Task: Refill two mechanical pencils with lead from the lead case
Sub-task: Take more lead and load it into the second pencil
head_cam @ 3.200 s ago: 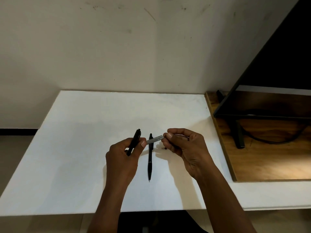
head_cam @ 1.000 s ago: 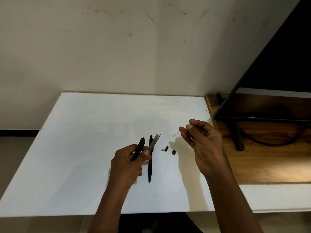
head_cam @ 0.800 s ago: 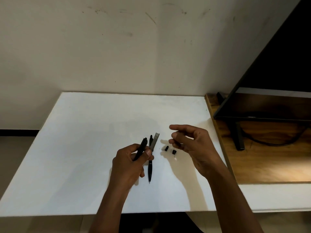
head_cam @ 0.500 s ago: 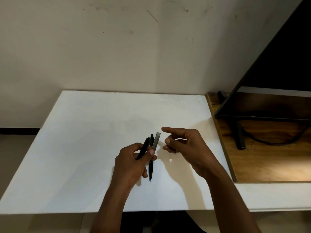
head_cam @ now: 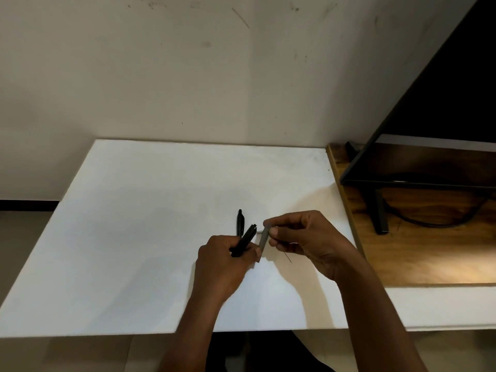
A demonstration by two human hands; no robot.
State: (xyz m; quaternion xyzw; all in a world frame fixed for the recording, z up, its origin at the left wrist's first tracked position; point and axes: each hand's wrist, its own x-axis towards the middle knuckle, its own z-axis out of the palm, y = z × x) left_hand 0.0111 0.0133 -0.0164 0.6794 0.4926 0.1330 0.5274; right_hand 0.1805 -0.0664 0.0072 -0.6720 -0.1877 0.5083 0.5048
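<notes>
Your right hand [head_cam: 306,237] has crossed back to the left since half a second ago, when it hung apart from the lead case [head_cam: 264,238] with its forefinger stretched out. Now thumb and forefinger pinch the grey case's upper end, just below the middle of the frame. A thin lead [head_cam: 288,256] pokes out beneath that hand's curled lower fingers, so you seem to have one stick drawn and are probably taking the case to close it or set it aside.

Your left hand [head_cam: 224,264] is curled tight round the black pencil [head_cam: 247,237], whose open top points up and to the right. Its thumb also pins the lower end of the case. A second pencil [head_cam: 239,220] lies on the white table [head_cam: 134,237] just behind your left hand, mostly hidden by it. Neither pencil looks loaded yet.
</notes>
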